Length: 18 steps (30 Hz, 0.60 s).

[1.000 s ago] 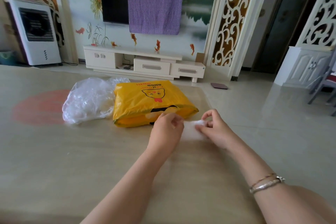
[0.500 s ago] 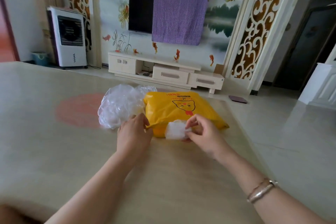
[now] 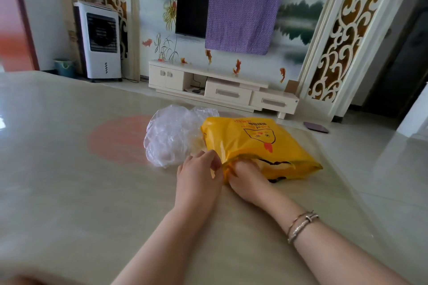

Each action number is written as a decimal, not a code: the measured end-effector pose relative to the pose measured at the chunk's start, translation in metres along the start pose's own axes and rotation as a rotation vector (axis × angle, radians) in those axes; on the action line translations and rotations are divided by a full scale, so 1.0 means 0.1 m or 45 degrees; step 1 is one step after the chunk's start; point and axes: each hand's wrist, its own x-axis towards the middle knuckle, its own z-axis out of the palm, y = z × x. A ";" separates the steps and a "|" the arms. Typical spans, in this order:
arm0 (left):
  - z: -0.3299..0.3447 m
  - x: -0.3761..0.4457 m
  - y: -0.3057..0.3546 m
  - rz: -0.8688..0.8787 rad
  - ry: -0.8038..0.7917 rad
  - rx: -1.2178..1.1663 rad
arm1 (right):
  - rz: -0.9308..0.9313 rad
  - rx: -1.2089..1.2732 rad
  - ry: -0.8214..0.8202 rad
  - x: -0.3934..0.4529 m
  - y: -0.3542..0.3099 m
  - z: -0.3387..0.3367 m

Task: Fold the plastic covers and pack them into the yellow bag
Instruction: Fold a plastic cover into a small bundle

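My left hand point(image 3: 199, 169) pinches the yellow bag point(image 3: 259, 143) mouth; right hand point(image 3: 245, 172) fingers are inside, their state hidden. Plastic covers point(image 3: 172, 135) remain unfolded on the tabletop point(image 3: 81, 192).

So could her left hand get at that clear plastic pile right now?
Probably yes: the left hand pinches the yellow bag edge right beside the clear plastic pile, nothing between them; it must let go first.

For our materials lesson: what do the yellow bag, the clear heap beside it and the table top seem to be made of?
Yellow bag: thin opaque plastic film, slightly glossy; it creases softly and carries print.
Clear heap: very thin transparent plastic film, crumpled, with white glints.
Table top: hard, polished beige surface, perhaps stone or laminate; it mirrors the room's light.
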 end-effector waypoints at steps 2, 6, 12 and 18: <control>-0.01 0.01 -0.02 -0.022 -0.040 0.047 | 0.038 0.036 -0.028 -0.06 0.02 -0.01; -0.03 0.01 -0.03 -0.071 -0.065 0.042 | 0.014 0.094 -0.063 -0.28 0.10 -0.11; -0.09 -0.05 -0.02 -0.134 -0.088 0.004 | -0.047 0.279 0.007 -0.56 0.16 -0.23; -0.16 -0.09 0.01 -0.251 0.112 -0.221 | -0.174 0.383 0.318 -0.65 -0.03 -0.41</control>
